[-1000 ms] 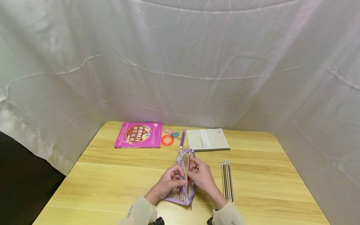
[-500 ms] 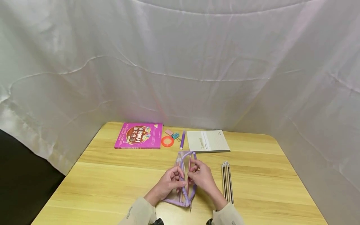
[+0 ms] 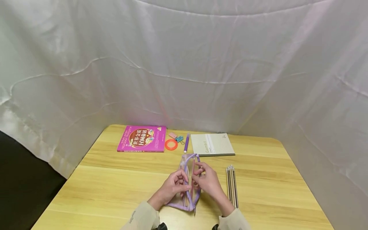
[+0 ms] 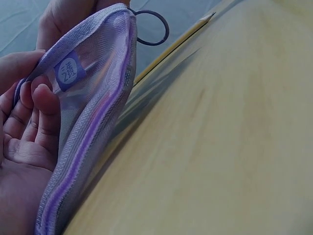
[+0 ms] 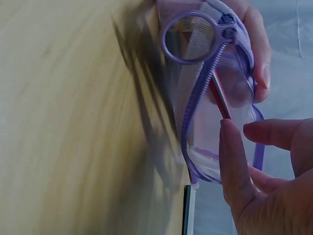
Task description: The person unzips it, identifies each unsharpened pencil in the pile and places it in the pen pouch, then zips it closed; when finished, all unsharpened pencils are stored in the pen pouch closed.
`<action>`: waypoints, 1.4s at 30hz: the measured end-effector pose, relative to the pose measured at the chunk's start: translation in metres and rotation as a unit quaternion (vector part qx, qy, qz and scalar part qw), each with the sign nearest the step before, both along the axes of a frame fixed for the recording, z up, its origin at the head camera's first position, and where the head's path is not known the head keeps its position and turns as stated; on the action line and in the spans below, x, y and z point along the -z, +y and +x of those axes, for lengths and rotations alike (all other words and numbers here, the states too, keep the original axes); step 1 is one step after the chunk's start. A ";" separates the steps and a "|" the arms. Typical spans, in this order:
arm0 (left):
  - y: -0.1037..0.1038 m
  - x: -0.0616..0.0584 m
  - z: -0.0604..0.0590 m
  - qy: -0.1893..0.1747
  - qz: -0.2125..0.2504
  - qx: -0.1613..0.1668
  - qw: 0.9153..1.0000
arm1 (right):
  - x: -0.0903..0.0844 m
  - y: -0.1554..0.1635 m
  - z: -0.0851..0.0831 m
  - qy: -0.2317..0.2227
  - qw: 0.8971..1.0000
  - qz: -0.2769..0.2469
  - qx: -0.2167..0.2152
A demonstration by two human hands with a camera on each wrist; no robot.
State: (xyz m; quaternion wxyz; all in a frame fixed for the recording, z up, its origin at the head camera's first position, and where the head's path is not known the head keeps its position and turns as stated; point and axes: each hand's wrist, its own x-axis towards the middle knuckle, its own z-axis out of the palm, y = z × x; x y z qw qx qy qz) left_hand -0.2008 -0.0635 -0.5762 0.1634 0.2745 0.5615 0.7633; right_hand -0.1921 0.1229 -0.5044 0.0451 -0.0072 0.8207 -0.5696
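Our left hand (image 3: 172, 187) curls its fingers (image 4: 41, 105) round one lip of the purple mesh pencil case (image 3: 188, 187), holding the mouth open, while our right hand (image 3: 208, 182) pinches a red pencil (image 3: 192, 174) between thumb and fingers (image 5: 234, 166), its shaft standing in the opening. The case lies near the front of the wooden counter (image 3: 115, 185), its ring zipper pull (image 5: 188, 36) at one end. Just right of our right hand lies a row of pencils (image 3: 231, 185). Farther back we see a grey notebook (image 3: 212, 144), a purple pen (image 3: 186, 142), an orange tape ring (image 3: 171, 144), binder clips (image 3: 179, 139), a pink eraser (image 3: 172, 134) and a magenta book (image 3: 141, 138).
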 end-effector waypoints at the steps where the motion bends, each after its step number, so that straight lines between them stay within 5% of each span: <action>1: 0.000 0.000 0.000 0.002 -0.001 -0.001 1.000 | -0.001 0.001 0.000 0.000 1.000 -0.004 0.003; 7: 0.000 -0.007 -0.001 0.013 -0.008 -0.016 1.000 | -0.004 0.011 -0.004 0.003 0.999 -0.028 0.037; 16: -0.001 -0.013 -0.001 0.024 -0.015 -0.028 0.999 | -0.002 0.023 -0.011 0.022 0.997 0.002 0.074; 30: -0.009 -0.023 -0.001 0.065 -0.025 -0.007 0.998 | -0.004 0.022 -0.011 0.015 0.997 -0.024 0.071; 42: -0.011 -0.031 -0.001 0.059 -0.036 -0.012 0.998 | -0.008 0.020 -0.010 0.020 0.996 -0.042 0.071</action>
